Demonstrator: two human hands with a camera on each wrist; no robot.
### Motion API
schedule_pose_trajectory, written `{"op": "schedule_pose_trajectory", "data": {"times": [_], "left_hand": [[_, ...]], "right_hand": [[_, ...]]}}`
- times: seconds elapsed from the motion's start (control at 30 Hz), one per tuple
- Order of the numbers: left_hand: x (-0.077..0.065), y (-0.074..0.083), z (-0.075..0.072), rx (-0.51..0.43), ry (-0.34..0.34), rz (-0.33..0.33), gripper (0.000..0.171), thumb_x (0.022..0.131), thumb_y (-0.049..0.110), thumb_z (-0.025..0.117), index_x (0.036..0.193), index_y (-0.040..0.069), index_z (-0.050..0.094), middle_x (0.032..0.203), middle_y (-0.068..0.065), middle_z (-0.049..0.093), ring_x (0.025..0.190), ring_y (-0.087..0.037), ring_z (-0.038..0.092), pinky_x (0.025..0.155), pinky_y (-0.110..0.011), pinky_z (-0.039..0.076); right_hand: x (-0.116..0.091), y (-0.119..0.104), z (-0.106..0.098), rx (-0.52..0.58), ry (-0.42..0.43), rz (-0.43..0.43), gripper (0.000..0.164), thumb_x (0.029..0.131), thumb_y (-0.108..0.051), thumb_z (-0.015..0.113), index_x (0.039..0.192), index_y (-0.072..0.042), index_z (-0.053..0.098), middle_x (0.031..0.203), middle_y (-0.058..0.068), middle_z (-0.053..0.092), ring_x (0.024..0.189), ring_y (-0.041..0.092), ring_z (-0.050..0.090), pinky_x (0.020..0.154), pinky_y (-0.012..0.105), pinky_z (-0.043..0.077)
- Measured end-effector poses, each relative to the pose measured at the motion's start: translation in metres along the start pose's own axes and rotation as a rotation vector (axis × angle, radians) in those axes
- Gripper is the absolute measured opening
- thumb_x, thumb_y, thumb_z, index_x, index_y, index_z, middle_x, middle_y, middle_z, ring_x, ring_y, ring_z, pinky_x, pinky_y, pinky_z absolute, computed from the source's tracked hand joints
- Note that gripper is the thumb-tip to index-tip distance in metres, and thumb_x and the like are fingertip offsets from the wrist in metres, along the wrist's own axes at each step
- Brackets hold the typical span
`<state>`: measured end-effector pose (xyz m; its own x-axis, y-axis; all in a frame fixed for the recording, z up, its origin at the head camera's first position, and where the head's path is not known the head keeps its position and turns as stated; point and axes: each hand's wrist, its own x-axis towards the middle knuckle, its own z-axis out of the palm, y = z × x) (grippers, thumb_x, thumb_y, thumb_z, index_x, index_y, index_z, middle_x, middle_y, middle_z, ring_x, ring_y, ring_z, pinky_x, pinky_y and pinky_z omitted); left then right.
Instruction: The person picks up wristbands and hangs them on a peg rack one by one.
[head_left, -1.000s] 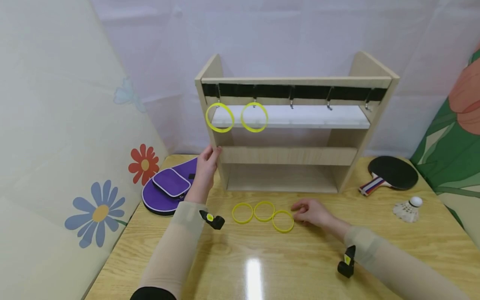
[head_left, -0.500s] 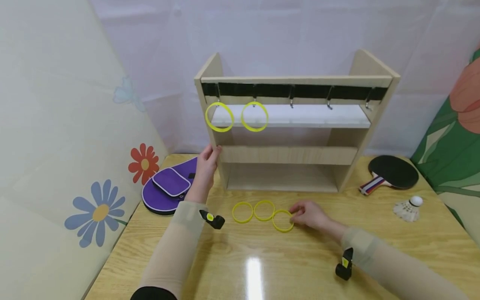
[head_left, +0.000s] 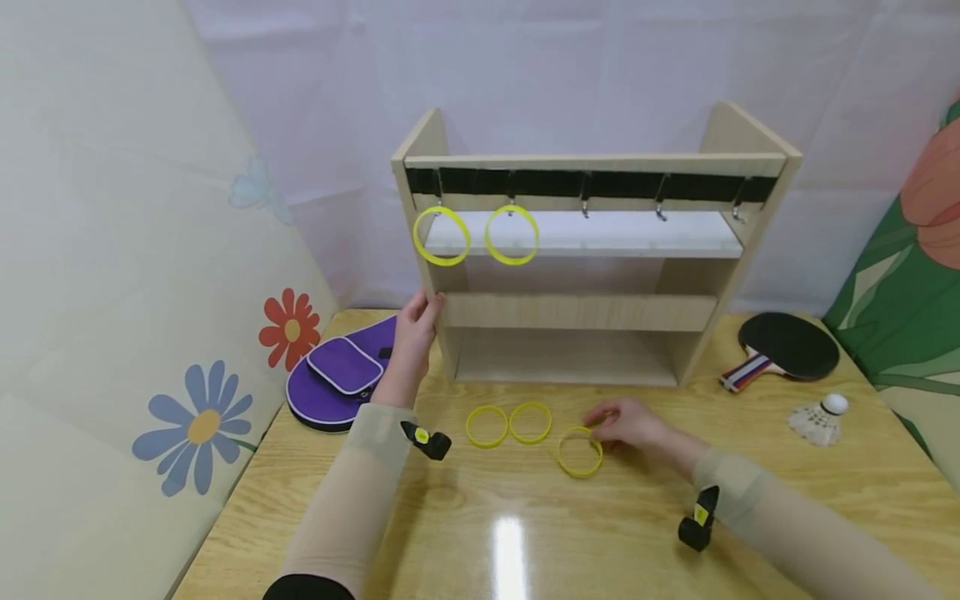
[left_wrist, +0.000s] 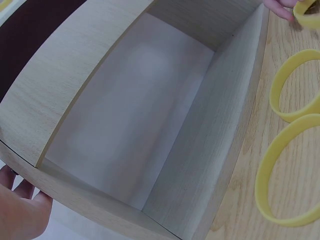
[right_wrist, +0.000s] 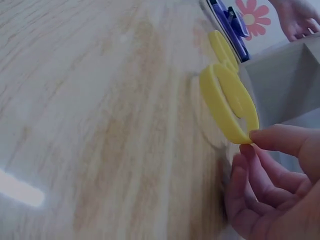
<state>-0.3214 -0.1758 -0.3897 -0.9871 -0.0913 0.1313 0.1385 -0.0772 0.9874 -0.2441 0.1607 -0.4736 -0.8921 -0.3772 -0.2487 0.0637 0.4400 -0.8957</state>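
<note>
A yellow ring (head_left: 579,476) is pinched at its edge between the thumb and fingertips of my right hand (head_left: 633,427); in the right wrist view the ring (right_wrist: 216,102) tilts up off the tabletop. Two more yellow rings, one left (head_left: 487,446) and one right (head_left: 530,442), lie flat on the table to its left. My left hand (head_left: 415,335) grips the left side panel of a wooden rack (head_left: 581,312), fingers around its edge. From the rack's two leftmost hooks hang a first yellow ring (head_left: 442,262) and a second yellow ring (head_left: 512,262).
Bare metal hooks (head_left: 586,208) line the black strip (head_left: 626,183) to the right. A purple paddle case (head_left: 322,400) lies left of the rack. On the right are a table tennis paddle (head_left: 791,346) and a shuttlecock (head_left: 817,421).
The right hand has taken hold of the rightmost table ring, lifted it and drawn it slightly right, away from the other two. The left hand stays on the rack.
</note>
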Motion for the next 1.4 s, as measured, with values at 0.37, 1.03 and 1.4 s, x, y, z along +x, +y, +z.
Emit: {"op": "schedule_pose_trajectory", "data": {"times": [0.37, 1.03, 1.4], "left_hand": [[-0.001, 0.001, 0.000, -0.007, -0.008, 0.018, 0.048, 0.103, 0.023, 0.050, 0.149, 0.011, 0.045, 0.146, -0.022, 0.048, 0.112, -0.014, 0.054, 0.104, -0.034, 0.042], [0.000, -0.001, 0.000, -0.006, -0.003, 0.018, 0.047, 0.103, 0.022, 0.052, 0.147, 0.008, 0.048, 0.141, -0.019, 0.053, 0.111, -0.014, 0.054, 0.103, -0.033, 0.041], [0.000, -0.002, 0.000, -0.013, 0.004, 0.007, 0.046, 0.103, 0.023, 0.051, 0.147, 0.011, 0.047, 0.147, -0.021, 0.048, 0.118, -0.017, 0.051, 0.108, -0.037, 0.039]], "right_hand": [[-0.010, -0.015, -0.029, 0.275, -0.027, 0.068, 0.046, 0.089, 0.001, 0.063, 0.131, 0.016, 0.050, 0.077, 0.000, 0.065, 0.063, 0.008, 0.064, 0.062, 0.026, 0.058], [-0.033, -0.078, -0.078, 0.590, 0.052, -0.063, 0.020, 0.096, 0.004, 0.056, 0.114, 0.002, 0.063, 0.090, 0.002, 0.072, 0.079, 0.013, 0.072, 0.076, 0.025, 0.059], [-0.043, -0.115, -0.088, 0.853, 0.084, -0.156, 0.019, 0.096, 0.006, 0.054, 0.097, -0.008, 0.066, 0.095, 0.007, 0.067, 0.084, 0.018, 0.071, 0.078, 0.027, 0.059]]}}
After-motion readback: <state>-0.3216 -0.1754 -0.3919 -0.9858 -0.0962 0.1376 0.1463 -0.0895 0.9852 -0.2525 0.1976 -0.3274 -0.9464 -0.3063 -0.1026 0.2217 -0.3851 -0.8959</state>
